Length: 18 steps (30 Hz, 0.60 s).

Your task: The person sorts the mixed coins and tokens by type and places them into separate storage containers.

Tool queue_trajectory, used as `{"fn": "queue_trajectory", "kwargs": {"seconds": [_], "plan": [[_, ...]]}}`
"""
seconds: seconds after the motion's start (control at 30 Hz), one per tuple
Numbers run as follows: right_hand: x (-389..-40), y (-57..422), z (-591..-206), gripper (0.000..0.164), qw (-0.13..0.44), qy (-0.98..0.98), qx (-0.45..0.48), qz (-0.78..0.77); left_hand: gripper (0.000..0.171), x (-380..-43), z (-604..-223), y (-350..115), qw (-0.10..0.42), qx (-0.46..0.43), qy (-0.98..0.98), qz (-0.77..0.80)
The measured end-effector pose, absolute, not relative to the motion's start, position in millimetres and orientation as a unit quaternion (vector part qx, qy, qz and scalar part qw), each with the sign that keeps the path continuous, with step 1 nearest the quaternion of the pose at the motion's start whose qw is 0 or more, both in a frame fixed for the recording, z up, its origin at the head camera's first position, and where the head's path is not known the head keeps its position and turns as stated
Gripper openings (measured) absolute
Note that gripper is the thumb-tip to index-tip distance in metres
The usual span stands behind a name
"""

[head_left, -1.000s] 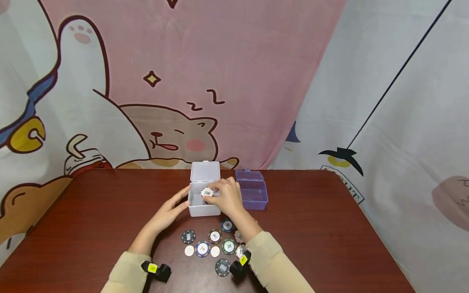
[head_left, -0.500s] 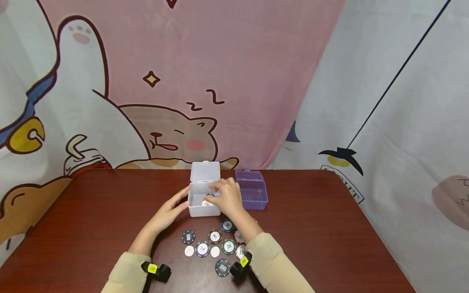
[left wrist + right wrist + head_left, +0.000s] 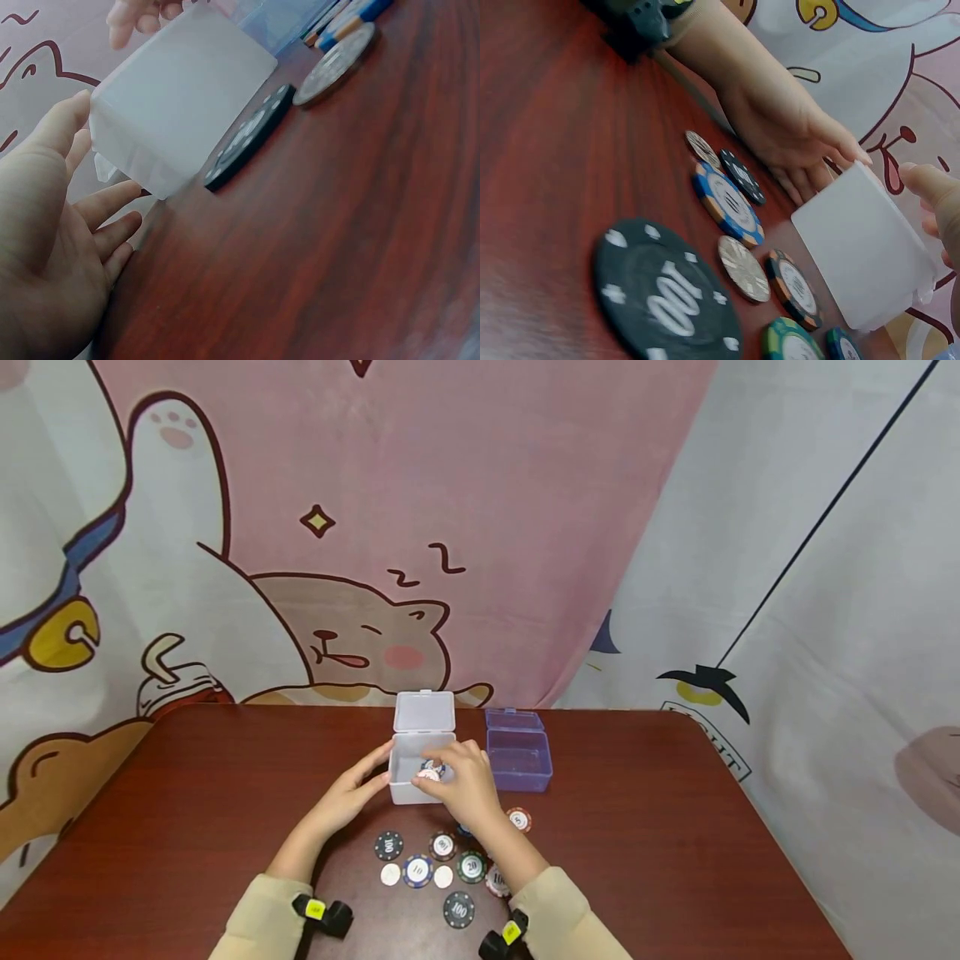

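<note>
A white lidded box [image 3: 402,792] stands with its lid raised. My left hand [image 3: 342,800] rests against its left side, fingers fairly straight, with the thumb at the rim in the left wrist view. Over the box's right part is my right hand [image 3: 468,781], thumb and index finger apart, nothing seen pinched between them. Poker chips [image 3: 431,770] lie inside the box, partly covered by that hand. More chips lie in front on the table: a black 100 chip [image 3: 459,910], a blue chip [image 3: 417,871], a green 20 chip [image 3: 472,867] and a red chip [image 3: 519,820].
A purple see-through box [image 3: 519,760], lid raised, stands just right of the white one. Two silvery coin-like discs [image 3: 443,877] lie among the chips. Brown table [image 3: 652,843] extends to both sides, and a printed curtain [image 3: 525,527] hangs behind its far edge.
The right hand has let go of a white 100 chip, which dropped into the box. That hand has shifted slightly toward the person, uncovering the red chip. The left hand stays at the box.
</note>
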State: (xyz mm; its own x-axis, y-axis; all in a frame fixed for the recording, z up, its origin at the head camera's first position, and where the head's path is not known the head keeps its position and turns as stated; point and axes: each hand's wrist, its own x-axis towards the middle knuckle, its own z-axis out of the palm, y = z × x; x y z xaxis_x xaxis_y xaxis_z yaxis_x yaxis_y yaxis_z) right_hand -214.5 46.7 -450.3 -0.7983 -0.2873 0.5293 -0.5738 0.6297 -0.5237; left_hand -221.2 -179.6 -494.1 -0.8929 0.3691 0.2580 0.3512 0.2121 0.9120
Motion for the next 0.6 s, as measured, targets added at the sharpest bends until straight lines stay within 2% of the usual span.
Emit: {"fn": "queue_trajectory", "kwargs": {"seconds": [0.23, 0.6], "plan": [[-197.8, 43.7, -453.8, 0.034, 0.209, -0.856, 0.280, 0.381, 0.052, -220.4, -493.5, -178.7, 0.005, 0.233, 0.780, 0.580], [-181.3, 41.9, -458.4, 0.034, 0.166, -0.851, 0.338, 0.366, 0.052, -221.1, -494.3, -179.9, 0.002, 0.236, 0.780, 0.580]]}}
